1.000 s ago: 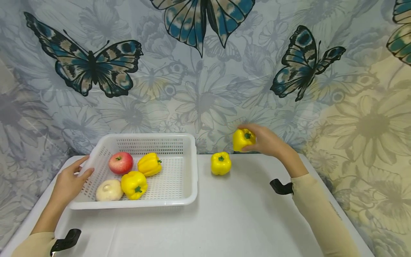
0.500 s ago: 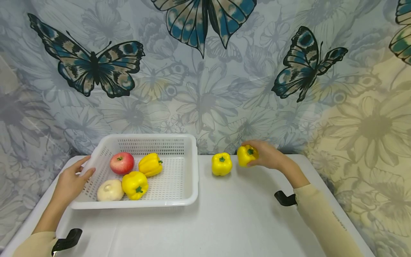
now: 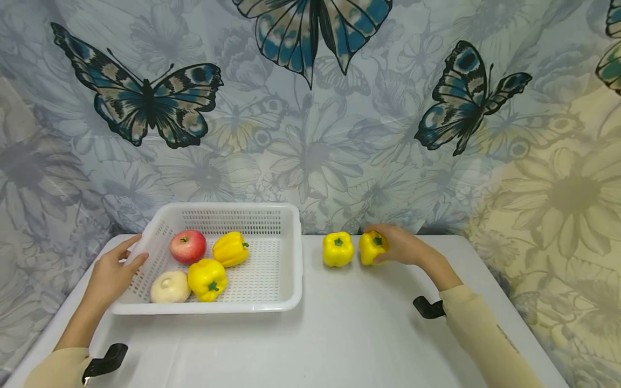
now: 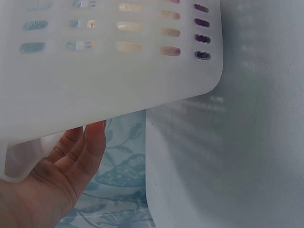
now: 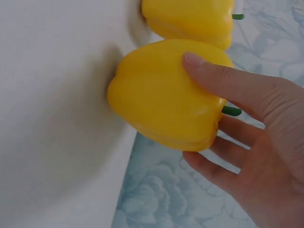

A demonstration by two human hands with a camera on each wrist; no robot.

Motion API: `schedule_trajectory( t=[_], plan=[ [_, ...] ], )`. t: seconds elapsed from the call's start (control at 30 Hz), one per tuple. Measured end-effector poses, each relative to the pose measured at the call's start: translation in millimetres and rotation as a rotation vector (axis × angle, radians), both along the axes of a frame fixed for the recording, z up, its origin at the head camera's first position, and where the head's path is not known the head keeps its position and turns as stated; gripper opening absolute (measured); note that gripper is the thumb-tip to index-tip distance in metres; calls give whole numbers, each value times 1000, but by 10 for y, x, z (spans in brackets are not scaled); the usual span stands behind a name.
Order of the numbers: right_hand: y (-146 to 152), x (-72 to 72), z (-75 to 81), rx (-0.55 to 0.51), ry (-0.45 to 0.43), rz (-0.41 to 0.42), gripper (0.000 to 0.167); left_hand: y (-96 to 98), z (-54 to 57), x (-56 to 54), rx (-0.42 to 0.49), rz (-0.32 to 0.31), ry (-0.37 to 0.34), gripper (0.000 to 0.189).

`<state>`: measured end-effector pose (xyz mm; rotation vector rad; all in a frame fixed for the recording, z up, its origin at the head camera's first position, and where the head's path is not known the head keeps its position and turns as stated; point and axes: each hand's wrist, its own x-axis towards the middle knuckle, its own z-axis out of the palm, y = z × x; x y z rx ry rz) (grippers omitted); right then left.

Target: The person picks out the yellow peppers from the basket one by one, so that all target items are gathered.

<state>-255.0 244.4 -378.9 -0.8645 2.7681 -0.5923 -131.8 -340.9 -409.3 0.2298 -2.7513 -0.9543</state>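
Observation:
My right hand (image 3: 400, 245) holds a yellow bell pepper (image 3: 371, 249) by its sides at the table's back edge. In the right wrist view the thumb (image 5: 211, 76) lies across this pepper (image 5: 161, 95), fingers on the opposite side, green stem toward the palm. Another yellow bell pepper (image 3: 338, 249) stands upright just left of it. My left hand (image 3: 110, 274) grips the left rim of a white plastic basket (image 3: 291, 258); in the left wrist view its fingers (image 4: 88, 149) show below the basket wall (image 4: 109, 95).
Inside the basket are a red apple (image 3: 187, 247), a pale round onion-like vegetable (image 3: 170, 286), a yellow bell pepper (image 3: 230, 249) lying on its side and another bell pepper (image 3: 207, 280). A butterfly-patterned cloth (image 3: 310, 161) hangs behind the white table (image 3: 339, 334).
My right hand has brought the bell pepper down from above the table's back edge to beside the standing pepper. The left hand has stayed on the basket.

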Motion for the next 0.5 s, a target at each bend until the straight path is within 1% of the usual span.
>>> schedule_trajectory(
  t=[0.2, 0.37, 0.5],
  plan=[
    [15, -15, -29, -10, -38, -4, 70, 2, -10, 2, 14, 3, -9, 59],
    [4, -37, -31, -10, -44, 5, 70, 3, -1, 18, 3, 5, -3, 58],
    [1, -51, -36, -6, -46, 4, 71, 9, 0, 15, 14, 6, -9, 58]
  ],
)
